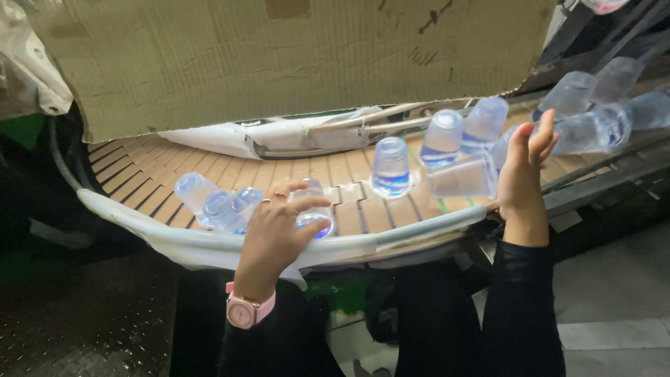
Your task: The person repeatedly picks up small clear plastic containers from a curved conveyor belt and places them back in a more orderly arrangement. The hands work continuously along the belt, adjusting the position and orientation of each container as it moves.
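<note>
Head view, going left to right: a few clear plastic cups (218, 206) lie tipped over on the curved slatted conveyor (139, 174), right by its pale rim. Left hand (273, 230), with the pink watch (244, 311), is curled down over one tipped cup (315, 213), fingers wrapped on it, cup lying just ahead of the palm toward the belt's middle. One upside-down cup (390, 167) stands between the hands, closer to the left one. Right hand (525, 171) is spread flat and upright, touching a clear cup on its side (462, 179), long axis across the belt. More cups (593, 129) pile behind it.
</note>
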